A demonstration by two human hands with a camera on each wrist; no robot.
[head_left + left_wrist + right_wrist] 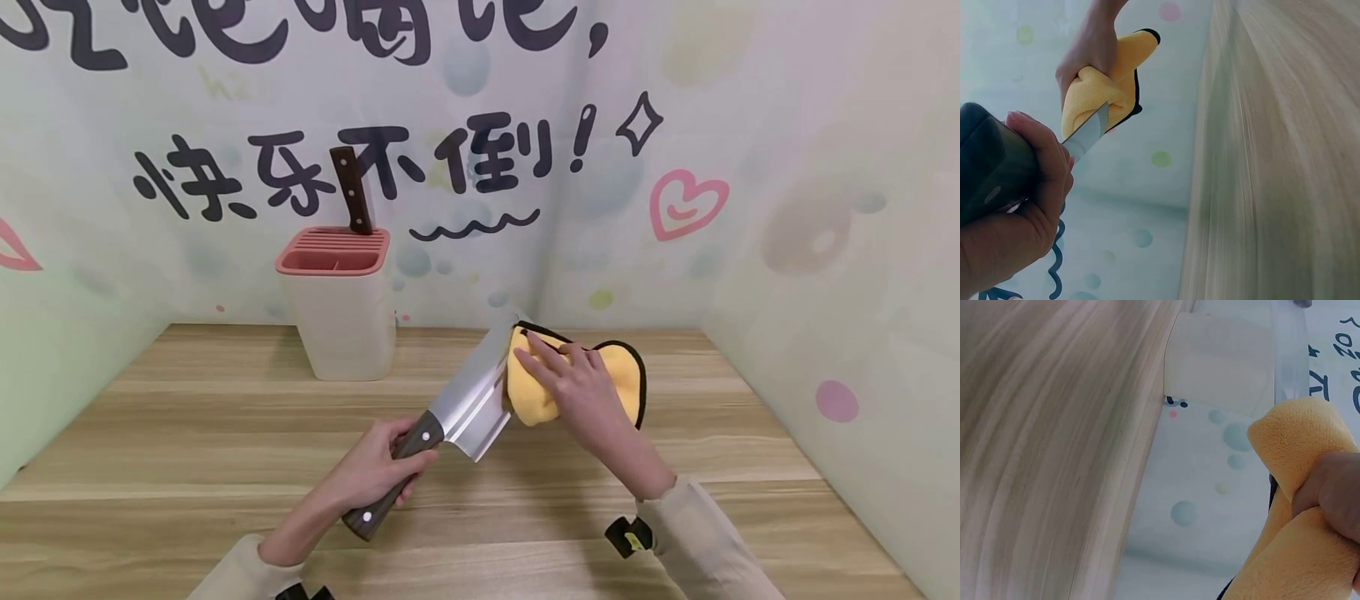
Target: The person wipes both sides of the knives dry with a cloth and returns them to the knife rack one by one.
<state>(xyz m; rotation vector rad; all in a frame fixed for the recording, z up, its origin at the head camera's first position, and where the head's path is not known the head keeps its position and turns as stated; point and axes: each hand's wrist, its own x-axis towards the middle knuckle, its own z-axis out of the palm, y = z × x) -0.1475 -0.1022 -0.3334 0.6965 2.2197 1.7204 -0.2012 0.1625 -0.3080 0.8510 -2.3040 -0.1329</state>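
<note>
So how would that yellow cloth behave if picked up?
The yellow cloth would probably sag, since it bunches and folds softly at the right hand. Its fluffy surface suggests it's light for its size and unlikely to slip easily.

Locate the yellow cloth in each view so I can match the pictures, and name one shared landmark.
Head: yellow cloth just right of centre, against the knife blade.
Left wrist: cloth at upper left, behind the blade tip.
Right wrist: cloth at lower right, cut off by the frame.
Shared landmark: the wooden tabletop, along the bottom in head, right side in left wrist, left side in right wrist.
</note>
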